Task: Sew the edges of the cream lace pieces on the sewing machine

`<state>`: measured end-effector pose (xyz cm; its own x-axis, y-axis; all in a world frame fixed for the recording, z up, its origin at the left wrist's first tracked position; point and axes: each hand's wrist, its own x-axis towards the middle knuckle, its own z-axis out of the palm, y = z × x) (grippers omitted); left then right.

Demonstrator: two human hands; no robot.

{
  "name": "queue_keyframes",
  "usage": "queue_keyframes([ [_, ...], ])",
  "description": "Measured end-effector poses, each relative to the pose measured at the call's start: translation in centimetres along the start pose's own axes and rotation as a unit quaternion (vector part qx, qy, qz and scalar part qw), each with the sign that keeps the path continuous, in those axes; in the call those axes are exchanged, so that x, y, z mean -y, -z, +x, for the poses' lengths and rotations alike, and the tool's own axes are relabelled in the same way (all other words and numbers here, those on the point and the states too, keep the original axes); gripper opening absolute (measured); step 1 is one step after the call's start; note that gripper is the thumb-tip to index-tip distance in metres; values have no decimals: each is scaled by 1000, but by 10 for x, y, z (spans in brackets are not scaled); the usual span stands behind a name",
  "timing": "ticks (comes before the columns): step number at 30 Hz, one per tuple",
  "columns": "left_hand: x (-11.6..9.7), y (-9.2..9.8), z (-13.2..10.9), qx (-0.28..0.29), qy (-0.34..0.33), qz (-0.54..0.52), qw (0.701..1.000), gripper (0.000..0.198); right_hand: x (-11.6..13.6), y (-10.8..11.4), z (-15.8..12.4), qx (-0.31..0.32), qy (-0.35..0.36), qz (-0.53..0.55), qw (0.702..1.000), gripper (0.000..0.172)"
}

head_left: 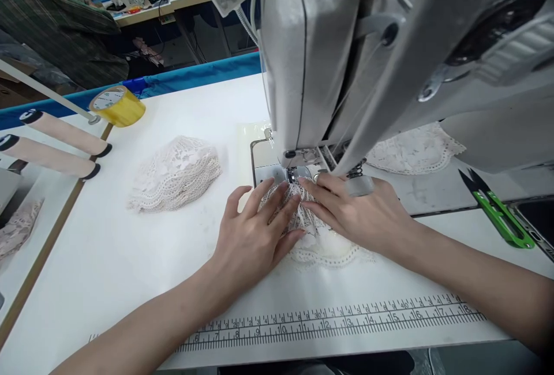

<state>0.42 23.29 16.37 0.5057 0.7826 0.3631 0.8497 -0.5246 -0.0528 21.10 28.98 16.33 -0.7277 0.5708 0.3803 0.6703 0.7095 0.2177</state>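
Observation:
A white lace piece (pixel 329 248) with a scalloped edge lies gathered under the needle area of the sewing machine (pixel 298 69). My left hand (pixel 255 222) rests on its left part, fingers spread and pressing down close to the presser foot (pixel 292 174). From the other side my right hand (pixel 359 207) lies on the same lace, index finger and thumb stretched apart near the foot. Both hands cover much of the lace, and the needle tip is hard to make out. To the left sits a pile of lace pieces (pixel 177 176).
Green thread snips (pixel 502 219) lie at the right beside a dark flat device (pixel 536 222). More lace (pixel 418 150) is behind the machine arm. Yellow tape (pixel 116 107) and thread cones (pixel 52 158) stand at left. A ruler strip (pixel 324 323) runs along the front edge. A person's sleeve (pixel 56 29) shows behind.

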Motion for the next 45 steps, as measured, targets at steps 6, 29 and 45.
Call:
queue_keyframes([
  [6,-1,-1,0,3,7,3,1000,40,0,1,1,3,-10,-3,1000,35],
  [29,0,-2,2,5,24,-8,1000,40,-2,4,4,40,-30,-13,999,36],
  [45,1,9,3,-25,13,-6,1000,36,-14,21,3,26,-21,139,990,24],
])
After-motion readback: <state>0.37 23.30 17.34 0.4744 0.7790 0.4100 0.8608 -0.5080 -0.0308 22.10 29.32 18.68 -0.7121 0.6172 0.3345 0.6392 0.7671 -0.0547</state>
